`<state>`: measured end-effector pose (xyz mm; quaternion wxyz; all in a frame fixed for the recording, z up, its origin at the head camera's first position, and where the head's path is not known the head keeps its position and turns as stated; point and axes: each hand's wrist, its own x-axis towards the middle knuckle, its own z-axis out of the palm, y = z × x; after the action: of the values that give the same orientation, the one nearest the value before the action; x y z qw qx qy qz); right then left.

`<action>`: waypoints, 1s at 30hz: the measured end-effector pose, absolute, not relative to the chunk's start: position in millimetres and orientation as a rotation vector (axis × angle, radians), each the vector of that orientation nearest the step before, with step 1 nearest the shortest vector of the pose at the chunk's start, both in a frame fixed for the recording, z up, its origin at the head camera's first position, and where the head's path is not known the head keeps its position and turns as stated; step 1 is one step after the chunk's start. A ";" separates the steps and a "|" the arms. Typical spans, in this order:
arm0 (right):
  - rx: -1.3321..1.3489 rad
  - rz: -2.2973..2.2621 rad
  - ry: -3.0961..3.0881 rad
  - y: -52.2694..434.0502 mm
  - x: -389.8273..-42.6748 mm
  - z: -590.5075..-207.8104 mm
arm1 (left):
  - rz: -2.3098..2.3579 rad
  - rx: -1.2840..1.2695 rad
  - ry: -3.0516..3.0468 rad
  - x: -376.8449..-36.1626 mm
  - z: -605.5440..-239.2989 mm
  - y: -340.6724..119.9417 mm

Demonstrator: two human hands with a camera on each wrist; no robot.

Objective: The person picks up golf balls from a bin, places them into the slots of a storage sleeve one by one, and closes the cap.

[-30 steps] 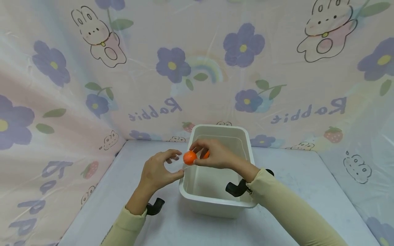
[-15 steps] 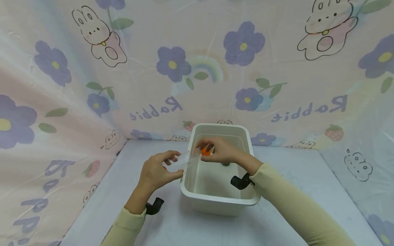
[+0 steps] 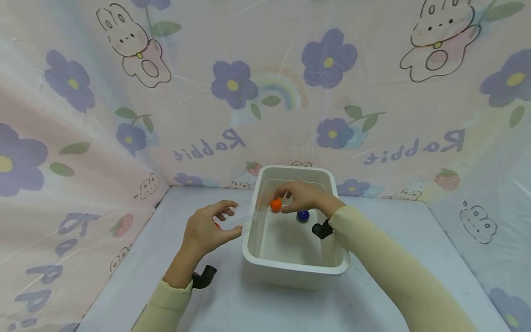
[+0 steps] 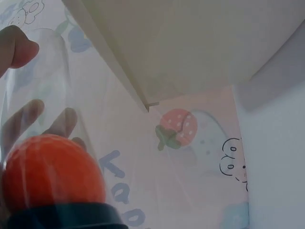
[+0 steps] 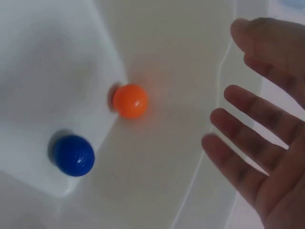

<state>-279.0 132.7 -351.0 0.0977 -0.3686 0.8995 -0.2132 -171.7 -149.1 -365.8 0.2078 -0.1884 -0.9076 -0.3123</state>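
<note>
A white plastic bin (image 3: 290, 269) stands on the table. My right hand (image 3: 284, 203) hovers over its far end with fingers spread, holding nothing. In the right wrist view the right hand (image 5: 238, 76) is apart from an orange ball (image 5: 130, 100) and a blue ball (image 5: 74, 155), both inside the bin. From the head view the orange ball (image 3: 275, 204) sits just by the fingertips and the blue ball (image 3: 303, 215) to its right. Left of the bin, my left hand (image 3: 228, 217) pinches a clear plastic bag (image 4: 57, 95) with another orange ball (image 4: 52, 171) in it.
The table (image 3: 232, 304) is pale lilac. A flowered plastic curtain (image 3: 265, 92) closes it in at the back and on both sides. The bin's outer wall (image 4: 190, 43) is close to the left hand.
The right hand carried the orange ball from the bin's left rim to over its far end and opened, letting it go. A blue ball now shows in the bin. The left hand barely moved.
</note>
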 end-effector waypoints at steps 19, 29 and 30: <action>-0.767 -0.462 2.667 134.5 -306.4 -375.3 | -0.901 -0.481 -2.511 -171.3 -370.9 -158.3; -0.548 -0.530 2.701 137.4 -314.2 -395.4 | -0.912 -0.474 -2.522 -172.2 -374.4 -163.9; -0.526 -0.537 2.706 137.8 -314.3 -398.1 | -0.914 -0.476 -2.522 -172.4 -374.6 -164.2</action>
<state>-314.3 137.8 -398.1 0.1659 -0.1847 0.9502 -0.1886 -172.4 -164.2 -374.6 0.2072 -0.1709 -0.9056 -0.3283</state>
